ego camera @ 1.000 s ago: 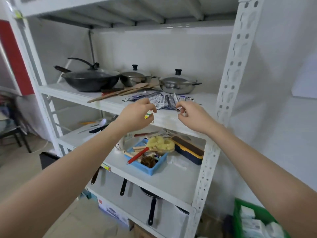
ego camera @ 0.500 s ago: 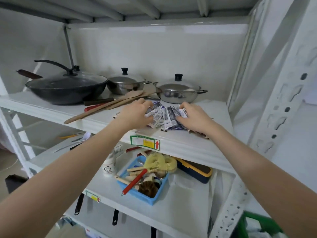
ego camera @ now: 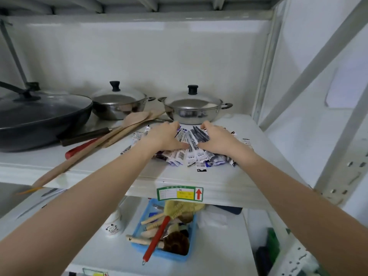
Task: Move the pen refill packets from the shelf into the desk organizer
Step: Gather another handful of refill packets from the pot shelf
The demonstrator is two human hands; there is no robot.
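Packets: a loose pile of pen refill packets [ego camera: 191,154] is lying on the shelf [ego camera: 258,160], near its front edge and toward its right end.
Left hand: the left hand [ego camera: 163,137] is resting on the left side of the pile, fingers curving over the packets; whether its grip is closing on any cannot be told.
Right hand: the right hand [ego camera: 218,139] is pressing on the right side, fingers curving likewise; grip also unclear.
Progress: judging by the pile, nothing is moved yet; gathering is just starting, and the desk organizer is not in view.
Around: two lidded steel pots [ego camera: 193,108] are standing behind the pile, a dark wok [ego camera: 39,116] at the left end.
In the way: wooden spatulas [ego camera: 119,132] are lying just beside the pile's left edge.
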